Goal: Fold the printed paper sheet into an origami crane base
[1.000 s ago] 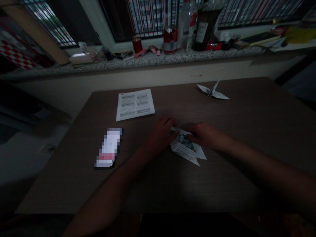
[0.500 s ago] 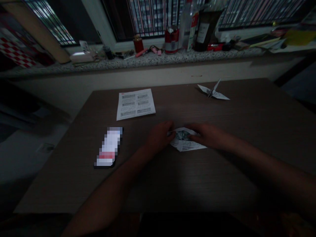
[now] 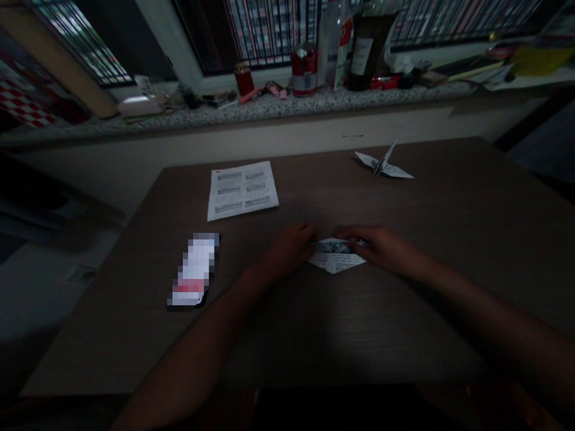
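A small folded printed paper (image 3: pixel 333 261) lies low over the brown table (image 3: pixel 287 335), its lower edge coming to a point toward me. My left hand (image 3: pixel 294 246) grips its left corner with the fingers curled. On the other side my right hand (image 3: pixel 372 246) pinches the right part between thumb and fingers. A dark picture strip and lines of print show on the paper between the hands. Its far edge is partly covered by my fingers.
A printed sheet (image 3: pixel 243 190) lies at the table's back left, with a phone (image 3: pixel 194 270) nearer me. A folded paper crane (image 3: pixel 384 164) stands at the back right. Behind, the stone sill (image 3: pixel 206 120) carries a red can (image 3: pixel 304 70), bottles and small items.
The paper between my hands looks narrower from front to back, its lower edge now more evenly pointed. My right hand has shifted slightly left. The whole view has shifted a little.
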`<state>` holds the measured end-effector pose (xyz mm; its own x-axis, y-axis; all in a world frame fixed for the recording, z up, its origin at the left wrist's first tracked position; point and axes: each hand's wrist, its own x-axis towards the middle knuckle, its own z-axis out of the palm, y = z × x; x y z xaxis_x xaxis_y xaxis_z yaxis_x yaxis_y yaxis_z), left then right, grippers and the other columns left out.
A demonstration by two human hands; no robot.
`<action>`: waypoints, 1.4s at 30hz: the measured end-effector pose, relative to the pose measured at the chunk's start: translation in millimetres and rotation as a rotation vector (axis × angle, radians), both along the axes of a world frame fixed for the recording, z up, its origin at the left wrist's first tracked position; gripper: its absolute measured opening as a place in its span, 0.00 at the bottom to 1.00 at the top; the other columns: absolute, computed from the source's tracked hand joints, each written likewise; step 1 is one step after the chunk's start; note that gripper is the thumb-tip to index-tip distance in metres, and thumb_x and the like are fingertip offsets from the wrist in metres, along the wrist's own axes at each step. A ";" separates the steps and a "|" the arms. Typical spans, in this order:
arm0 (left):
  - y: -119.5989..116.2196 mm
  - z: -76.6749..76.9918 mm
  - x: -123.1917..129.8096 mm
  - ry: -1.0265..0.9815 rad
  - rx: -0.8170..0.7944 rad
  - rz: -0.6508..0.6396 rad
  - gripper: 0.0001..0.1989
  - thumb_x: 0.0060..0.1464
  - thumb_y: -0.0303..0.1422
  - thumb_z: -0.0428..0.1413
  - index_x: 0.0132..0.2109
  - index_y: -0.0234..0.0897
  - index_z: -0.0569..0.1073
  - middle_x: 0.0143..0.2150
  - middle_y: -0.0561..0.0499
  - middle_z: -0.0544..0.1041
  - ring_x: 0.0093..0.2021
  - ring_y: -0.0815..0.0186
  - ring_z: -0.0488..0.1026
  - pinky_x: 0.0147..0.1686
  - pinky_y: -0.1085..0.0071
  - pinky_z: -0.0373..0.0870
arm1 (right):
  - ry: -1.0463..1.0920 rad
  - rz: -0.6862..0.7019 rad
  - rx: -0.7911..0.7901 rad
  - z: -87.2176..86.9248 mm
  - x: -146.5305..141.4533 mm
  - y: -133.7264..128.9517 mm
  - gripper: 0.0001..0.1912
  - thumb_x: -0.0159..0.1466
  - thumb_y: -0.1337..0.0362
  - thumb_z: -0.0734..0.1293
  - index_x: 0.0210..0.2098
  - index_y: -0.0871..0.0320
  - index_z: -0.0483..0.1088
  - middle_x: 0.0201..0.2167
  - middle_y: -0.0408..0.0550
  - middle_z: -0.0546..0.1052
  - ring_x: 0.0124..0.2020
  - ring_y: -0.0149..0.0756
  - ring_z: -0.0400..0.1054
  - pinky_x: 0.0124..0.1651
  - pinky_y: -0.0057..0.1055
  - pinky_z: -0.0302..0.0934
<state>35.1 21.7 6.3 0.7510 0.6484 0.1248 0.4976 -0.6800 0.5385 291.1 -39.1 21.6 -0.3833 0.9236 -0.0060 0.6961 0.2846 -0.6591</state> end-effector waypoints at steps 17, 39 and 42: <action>1.7 5.0 -4.7 -0.030 -0.010 -0.162 0.11 0.65 0.39 0.60 0.50 0.40 0.76 0.51 0.46 0.74 0.51 0.59 0.73 0.51 0.64 0.70 | 0.125 0.124 0.102 -10.2 6.9 -4.8 0.18 0.76 0.57 0.57 0.56 0.54 0.75 0.50 0.53 0.80 0.52 0.41 0.75 0.56 0.40 0.67; -4.8 -1.1 1.4 0.073 0.130 -0.160 0.18 0.66 0.36 0.58 0.61 0.44 0.73 0.56 0.45 0.73 0.56 0.56 0.70 0.56 0.59 0.67 | 0.030 0.075 0.156 -14.4 13.7 -12.0 0.14 0.72 0.57 0.64 0.54 0.54 0.73 0.48 0.55 0.78 0.49 0.46 0.74 0.51 0.42 0.69; -5.4 -1.7 2.0 0.065 0.127 -0.158 0.18 0.66 0.35 0.58 0.61 0.43 0.73 0.56 0.45 0.73 0.56 0.56 0.70 0.56 0.60 0.67 | 0.038 0.090 0.146 -9.7 18.8 -12.8 0.15 0.72 0.56 0.64 0.55 0.53 0.73 0.50 0.54 0.79 0.50 0.46 0.74 0.53 0.43 0.69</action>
